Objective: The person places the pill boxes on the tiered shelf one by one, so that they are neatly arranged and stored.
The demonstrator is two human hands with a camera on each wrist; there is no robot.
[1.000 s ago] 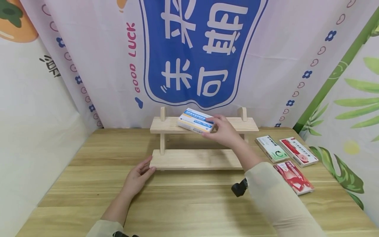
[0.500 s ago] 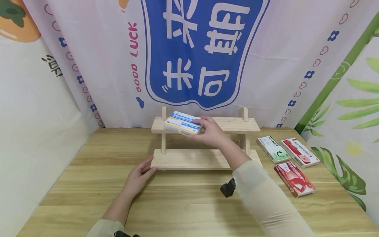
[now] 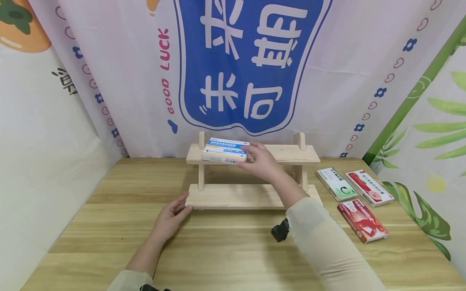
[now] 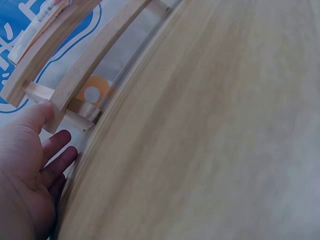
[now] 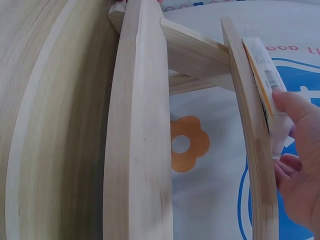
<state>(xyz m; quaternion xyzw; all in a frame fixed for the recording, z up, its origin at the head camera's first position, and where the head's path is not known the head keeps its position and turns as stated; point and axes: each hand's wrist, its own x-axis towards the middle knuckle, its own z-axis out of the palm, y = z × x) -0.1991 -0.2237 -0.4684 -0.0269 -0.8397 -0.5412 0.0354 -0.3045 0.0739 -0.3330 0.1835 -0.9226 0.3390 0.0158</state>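
Note:
A white medicine box (image 3: 224, 150) with blue and orange bands lies on the left part of the upper board of a two-tier wooden shelf (image 3: 233, 195). My right hand (image 3: 263, 162) pinches the box at its right end, thumb at the front and fingers on the top. In the right wrist view the box (image 5: 264, 75) sits against the upper board, with the thumb on its side. At the left end of the lower board, my left hand (image 3: 171, 216) holds the corner; the left wrist view shows a fingertip of that hand (image 4: 25, 165) against the board end.
To the right of the shelf lie a green-and-white box (image 3: 335, 184), a red-and-white box (image 3: 369, 187) and a red box (image 3: 363, 221) on the wooden table (image 3: 225, 250). A printed cloth (image 3: 138, 81) hangs right behind the shelf.
My right hand has carried the medicine box left along the upper board, then straightened and lowered it onto the board. My left hand has stayed at the lower board's end.

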